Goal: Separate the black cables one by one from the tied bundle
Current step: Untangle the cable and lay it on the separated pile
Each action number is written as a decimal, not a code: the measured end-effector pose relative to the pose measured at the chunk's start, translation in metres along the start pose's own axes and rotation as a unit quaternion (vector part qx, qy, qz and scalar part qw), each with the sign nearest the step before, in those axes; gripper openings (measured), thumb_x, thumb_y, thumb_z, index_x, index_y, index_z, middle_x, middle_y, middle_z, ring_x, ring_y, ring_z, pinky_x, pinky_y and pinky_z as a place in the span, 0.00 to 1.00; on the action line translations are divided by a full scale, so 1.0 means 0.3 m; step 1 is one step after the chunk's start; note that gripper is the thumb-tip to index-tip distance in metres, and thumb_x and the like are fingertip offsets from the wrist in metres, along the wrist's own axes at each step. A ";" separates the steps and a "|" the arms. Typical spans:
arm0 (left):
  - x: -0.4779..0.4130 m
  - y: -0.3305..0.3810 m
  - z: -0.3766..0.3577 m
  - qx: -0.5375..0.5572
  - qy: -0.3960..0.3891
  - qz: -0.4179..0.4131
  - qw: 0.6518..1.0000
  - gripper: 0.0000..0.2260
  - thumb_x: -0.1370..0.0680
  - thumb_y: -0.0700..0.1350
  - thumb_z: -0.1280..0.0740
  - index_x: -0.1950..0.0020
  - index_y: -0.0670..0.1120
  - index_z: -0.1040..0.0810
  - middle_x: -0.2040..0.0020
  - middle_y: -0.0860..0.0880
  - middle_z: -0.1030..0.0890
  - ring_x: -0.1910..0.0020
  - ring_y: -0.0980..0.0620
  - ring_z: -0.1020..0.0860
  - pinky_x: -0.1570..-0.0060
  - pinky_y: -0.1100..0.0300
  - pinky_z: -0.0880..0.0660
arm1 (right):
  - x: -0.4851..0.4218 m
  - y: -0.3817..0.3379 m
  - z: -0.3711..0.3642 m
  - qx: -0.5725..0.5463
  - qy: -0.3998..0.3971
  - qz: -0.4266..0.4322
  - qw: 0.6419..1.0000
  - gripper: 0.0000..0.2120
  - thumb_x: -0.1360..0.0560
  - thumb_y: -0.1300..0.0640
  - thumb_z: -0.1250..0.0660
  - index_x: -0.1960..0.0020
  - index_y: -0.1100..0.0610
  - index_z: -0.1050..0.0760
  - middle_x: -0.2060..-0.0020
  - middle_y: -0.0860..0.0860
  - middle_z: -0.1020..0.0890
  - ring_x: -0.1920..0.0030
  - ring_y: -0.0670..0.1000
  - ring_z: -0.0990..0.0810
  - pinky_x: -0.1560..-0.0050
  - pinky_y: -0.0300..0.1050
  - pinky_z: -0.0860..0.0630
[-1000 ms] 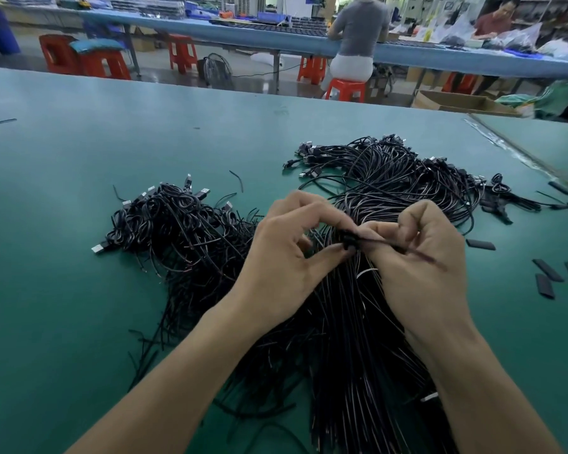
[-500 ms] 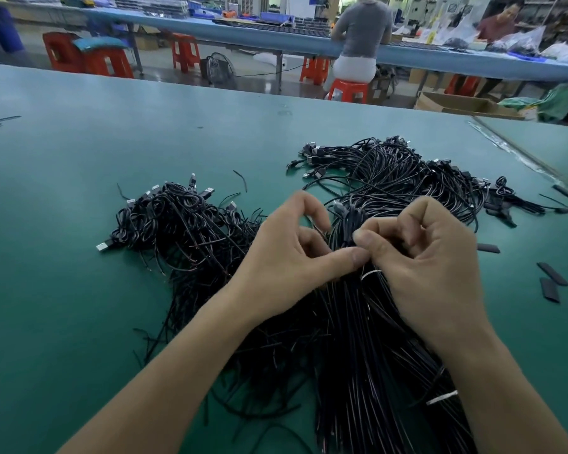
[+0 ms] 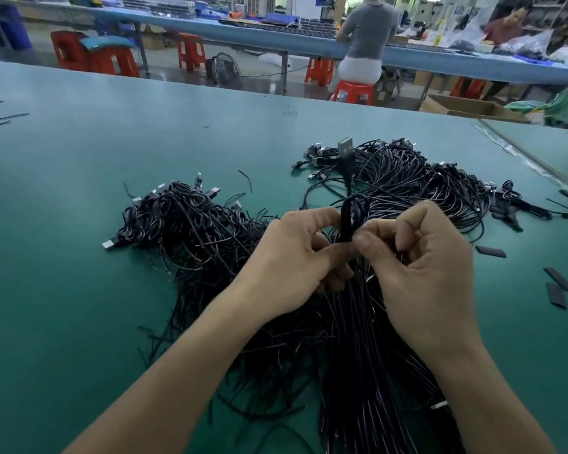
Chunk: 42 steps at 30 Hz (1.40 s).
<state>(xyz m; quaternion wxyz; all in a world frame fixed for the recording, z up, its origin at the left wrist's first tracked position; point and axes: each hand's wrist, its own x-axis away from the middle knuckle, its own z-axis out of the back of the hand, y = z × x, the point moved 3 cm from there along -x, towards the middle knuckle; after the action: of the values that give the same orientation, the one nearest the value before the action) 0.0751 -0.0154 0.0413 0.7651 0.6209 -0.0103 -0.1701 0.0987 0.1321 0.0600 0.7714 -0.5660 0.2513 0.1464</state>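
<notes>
One wide camera on my head faces forward and down over the table [image 3: 79, 290]. My left hand [image 3: 292, 257] and right hand [image 3: 423, 273] reach in close from 6 o'clock.

A matte teal-green worktable [image 3: 79, 224] carries several flat black rectangular strips [image 3: 491, 251] near its right edge. Beyond its far edge stand red plastic stools [image 3: 191, 50], one topped with a teal cushion [image 3: 107, 43], and a small wire-guard floor fan [image 3: 223, 67]. A person in a grey top [image 3: 369, 27] sits at a long blue workbench [image 3: 243, 31], with an open brown cardboard box [image 3: 466, 108] on the floor to the right.
</notes>
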 end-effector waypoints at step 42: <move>0.020 -0.082 0.267 -0.461 0.276 0.144 0.831 0.23 0.21 0.36 0.38 0.25 0.39 0.34 0.26 0.42 0.37 0.28 0.41 0.38 0.29 0.48 0.36 | 0.041 0.118 0.010 0.295 -0.172 -0.198 0.919 0.02 0.24 0.52 0.30 0.54 0.45 0.21 0.63 0.42 0.20 0.61 0.40 0.22 0.63 0.30 0.27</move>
<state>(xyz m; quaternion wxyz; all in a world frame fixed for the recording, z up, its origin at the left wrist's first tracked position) 0.0565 -0.0972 0.0351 0.9494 0.2087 0.1916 0.1358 0.0914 0.1454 0.0255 0.9477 -0.3177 0.0295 0.0046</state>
